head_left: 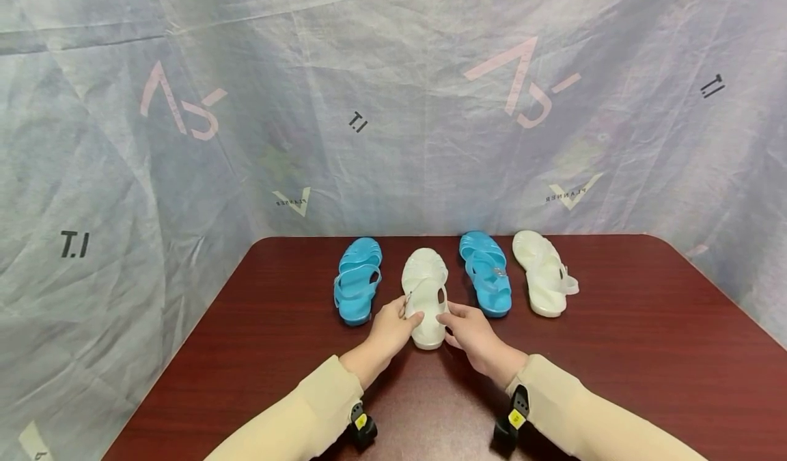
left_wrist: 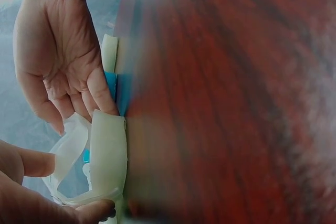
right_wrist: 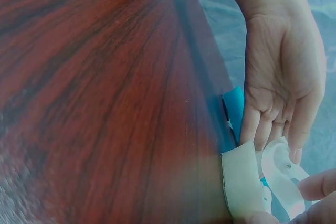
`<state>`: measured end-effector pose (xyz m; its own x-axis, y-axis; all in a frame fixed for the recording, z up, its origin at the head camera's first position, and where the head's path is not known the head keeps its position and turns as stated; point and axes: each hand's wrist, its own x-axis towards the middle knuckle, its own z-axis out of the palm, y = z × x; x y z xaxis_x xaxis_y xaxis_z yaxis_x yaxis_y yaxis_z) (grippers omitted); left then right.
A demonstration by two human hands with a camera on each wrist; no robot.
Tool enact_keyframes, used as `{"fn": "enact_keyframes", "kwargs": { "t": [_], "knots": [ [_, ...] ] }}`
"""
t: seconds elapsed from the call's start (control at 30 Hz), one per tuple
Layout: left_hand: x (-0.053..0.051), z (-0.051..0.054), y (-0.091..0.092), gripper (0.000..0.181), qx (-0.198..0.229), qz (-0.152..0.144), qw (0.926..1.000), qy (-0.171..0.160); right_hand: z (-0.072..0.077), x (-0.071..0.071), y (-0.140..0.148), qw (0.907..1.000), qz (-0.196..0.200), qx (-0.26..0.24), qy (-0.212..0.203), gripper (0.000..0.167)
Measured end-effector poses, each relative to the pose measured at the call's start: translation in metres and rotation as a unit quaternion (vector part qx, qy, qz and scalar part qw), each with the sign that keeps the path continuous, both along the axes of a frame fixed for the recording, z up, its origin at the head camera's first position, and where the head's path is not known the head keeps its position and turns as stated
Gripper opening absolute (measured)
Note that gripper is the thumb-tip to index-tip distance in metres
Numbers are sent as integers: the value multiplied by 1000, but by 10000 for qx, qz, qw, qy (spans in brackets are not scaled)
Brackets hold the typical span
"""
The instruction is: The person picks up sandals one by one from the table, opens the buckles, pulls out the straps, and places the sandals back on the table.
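Both hands at work on one white sandal (head_left: 427,294), low over the middle of the tabletop (head_left: 277,372). Left hand (head_left: 389,330): thumb and fingers drawn in to a pinch at the near end, on the left side. Right hand (head_left: 476,336): thumb and index finger closed likewise on the opposite side. The left wrist view puts the grip at the heel strap (left_wrist: 72,148), a translucent band looped beside the sandal's heel wall. Sandal sits sole down, toe toward the cloth, heel toward the person; whether the heel touches the wood I cannot tell.

Just past the hands, three more sandals, all toe-away. Left: a blue sandal (head_left: 356,300), strap slanting across its opening. Right: a second blue sandal (head_left: 492,283), small ornament (head_left: 499,272) on its strap. Just beside that one, apart from it, another white sandal (head_left: 542,280), its loose strap (head_left: 570,283) sticking out to the right.

Cream sleeves (head_left: 320,399) on both arms; dark wrist units (head_left: 364,431) with yellow tags beneath the cuffs. Tabletop dark red-brown, wood-grained, rounded far corners. Behind it a creased grey cloth (head_left: 393,167), printed with pink shapes and reversed black letters.
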<state>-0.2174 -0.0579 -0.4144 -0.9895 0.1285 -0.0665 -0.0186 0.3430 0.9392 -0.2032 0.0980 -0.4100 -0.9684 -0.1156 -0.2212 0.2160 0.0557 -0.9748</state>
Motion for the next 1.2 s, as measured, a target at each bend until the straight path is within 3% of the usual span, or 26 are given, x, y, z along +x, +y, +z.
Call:
{"fn": "enact_keyframes", "kwargs": {
  "t": [0.77, 1.2],
  "knots": [
    [3, 0, -3, 61, -32, -82, 10000, 9, -1, 1, 2, 9999, -33, -56, -118, 53],
    [6, -2, -6, 63, 162, -126, 9998, -75, -3, 4, 0, 10000, -64, -36, -40, 52]
  ]
}}
